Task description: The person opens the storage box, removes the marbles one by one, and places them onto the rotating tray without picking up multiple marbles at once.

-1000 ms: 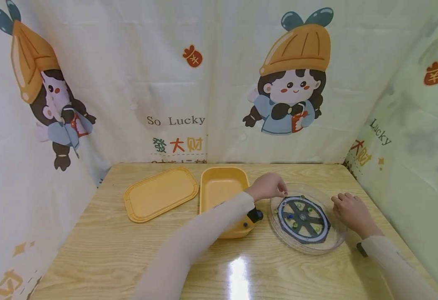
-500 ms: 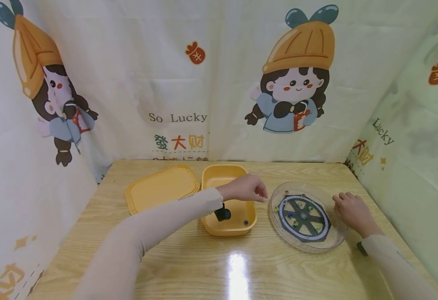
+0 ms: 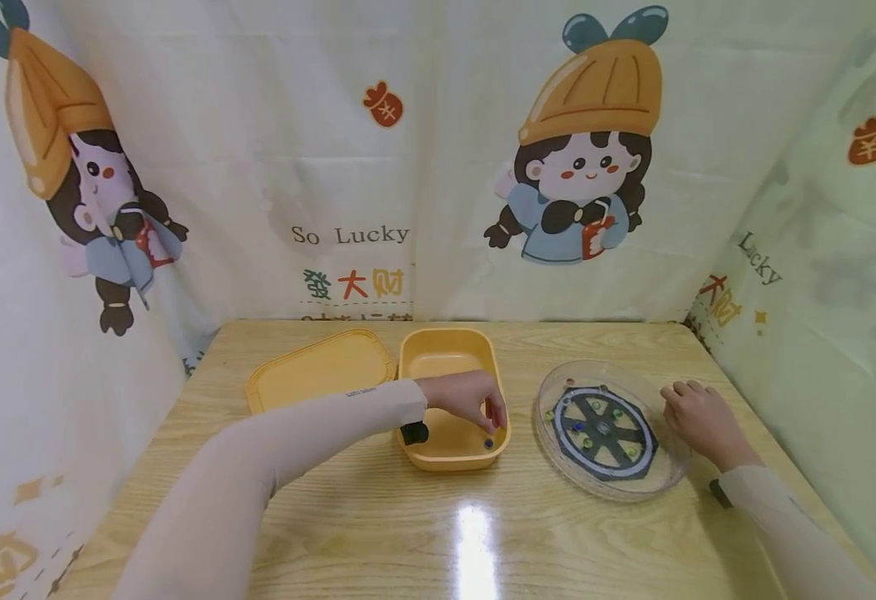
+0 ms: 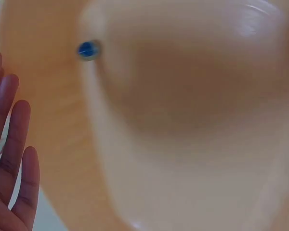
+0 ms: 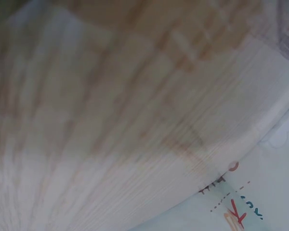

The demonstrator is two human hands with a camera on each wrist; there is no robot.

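Note:
My left hand (image 3: 471, 400) reaches down into the orange plastic box (image 3: 448, 462), its fingertips just above a dark blue marble (image 3: 488, 443) at the box's near right corner. In the left wrist view the fingers (image 4: 20, 120) are slightly bent and spread, and the blue marble (image 4: 88, 50) lies apart from them. At the right, my right hand (image 3: 703, 425) rests beside the rim of a clear round dish (image 3: 616, 493), its fingers loosely curled. Within the dish is a dark octagonal wheel-like piece (image 3: 604, 429) with several green, yellow and blue glass marbles on and around it.
A flat orange lid (image 3: 317, 371) lies left of the box, partly behind my left sleeve. The wooden table (image 3: 407, 533) runs back to a printed curtain (image 3: 453, 167), which also hangs at both sides. A reddish marble (image 3: 570, 382) sits at the dish's back left.
My left hand has moved left from the dish and down into the orange box, leaving the reddish marble in the dish. The right hand has stayed by the dish.

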